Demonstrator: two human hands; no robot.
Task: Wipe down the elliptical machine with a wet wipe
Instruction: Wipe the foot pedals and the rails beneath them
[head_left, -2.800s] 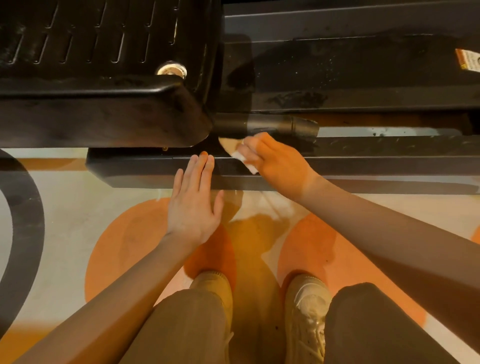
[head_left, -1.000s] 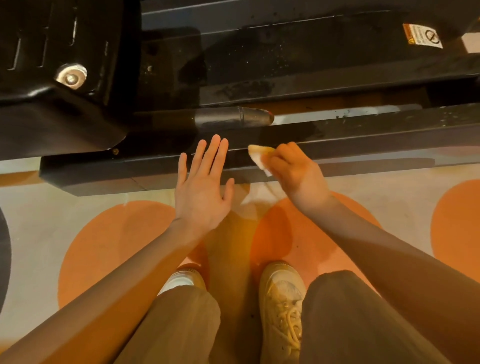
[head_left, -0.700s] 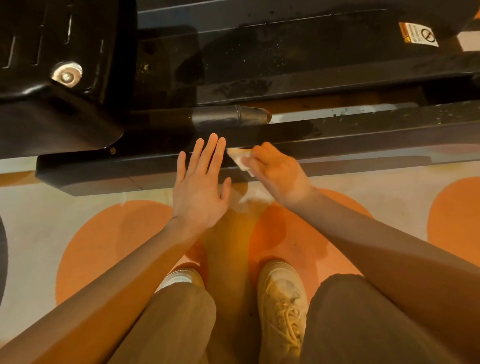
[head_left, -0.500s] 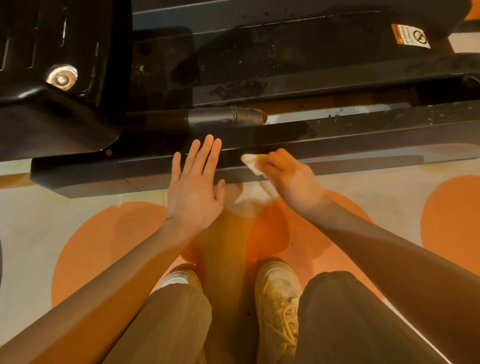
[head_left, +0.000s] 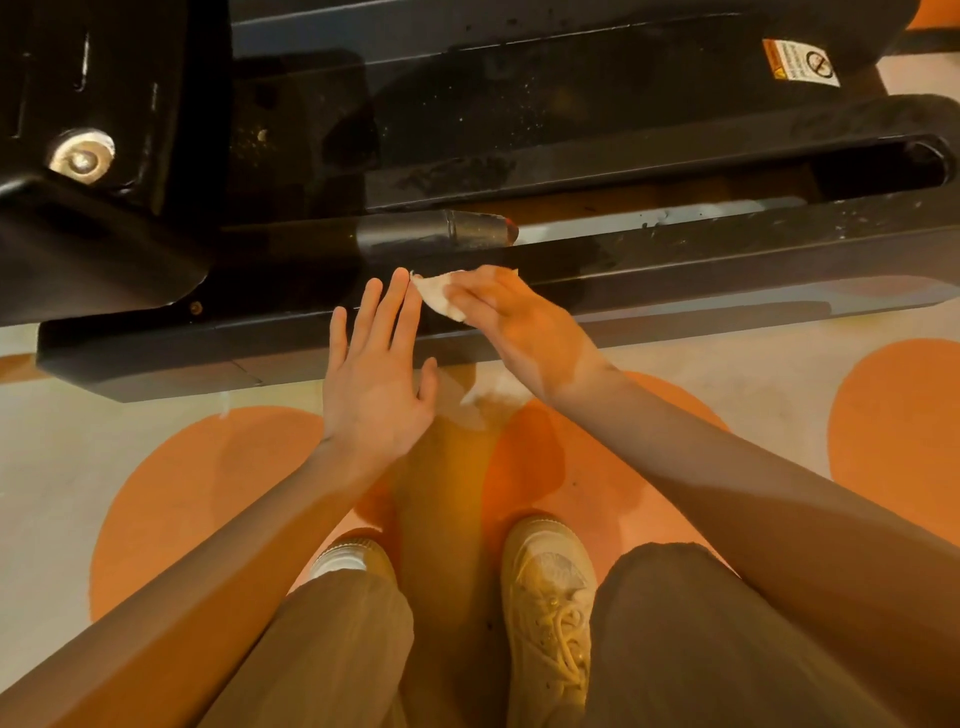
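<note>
Orange-spotted floor (head_left: 218, 467) underfoot; right hand (head_left: 511, 325) presses wet wipe (head_left: 439, 296) onto the elliptical's speckled lower rail (head_left: 727, 260), left hand (head_left: 374, 379) spread flat; much seemingly remains unwiped.

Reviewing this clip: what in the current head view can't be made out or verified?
- Wet wipe: mostly covered by the right hand; its full size and how dirty it is cannot be told.
- Warning label: print too small to read.
- Elliptical machine: cut off by the top, left and right edges; only its base rails show.
- Left hand: whether its fingertips touch the rail cannot be told.
</note>
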